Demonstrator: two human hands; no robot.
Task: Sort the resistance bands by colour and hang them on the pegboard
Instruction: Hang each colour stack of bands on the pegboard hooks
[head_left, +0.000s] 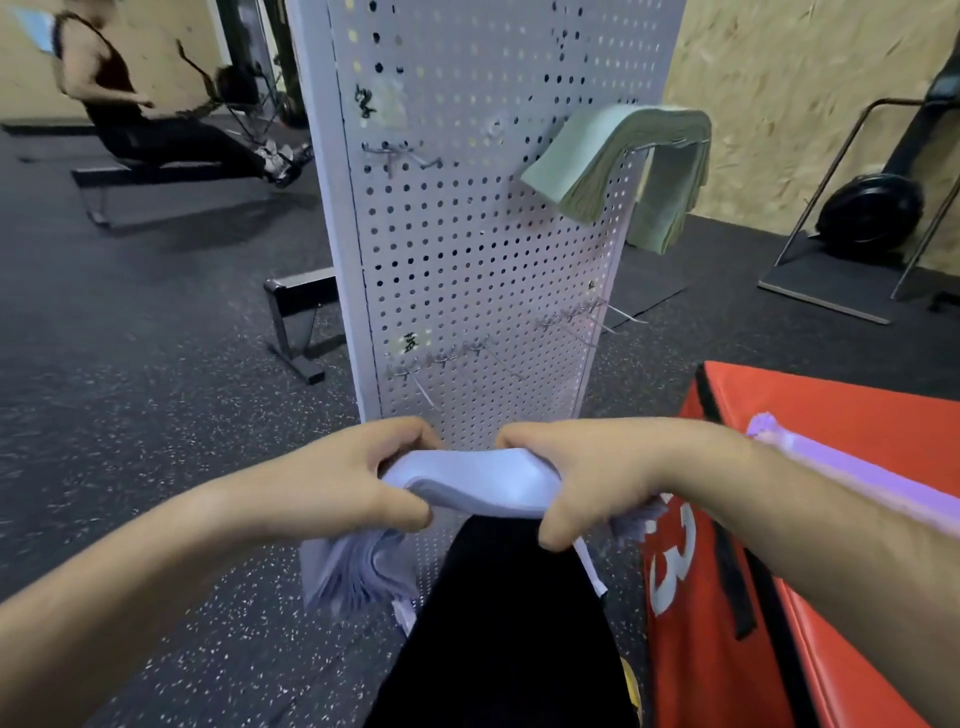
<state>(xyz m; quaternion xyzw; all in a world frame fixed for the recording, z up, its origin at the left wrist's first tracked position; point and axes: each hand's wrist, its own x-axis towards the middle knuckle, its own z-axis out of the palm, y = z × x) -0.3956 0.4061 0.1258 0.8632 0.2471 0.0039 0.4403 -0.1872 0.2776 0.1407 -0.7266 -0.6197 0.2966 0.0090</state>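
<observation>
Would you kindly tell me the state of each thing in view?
left hand, gripping the lilac bands
right hand, gripping the lilac bands
lilac bands, bunched, not yet hung
pegboard, upright
green bands, hanging at the pegboard's upper right
upper left hook, bare
lower left hooks, bare
lower right hooks, bare

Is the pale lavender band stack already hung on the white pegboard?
No, the left hand and right hand grip the pale lavender band stack before the white pegboard; only the folded green bands hang on it.
</observation>
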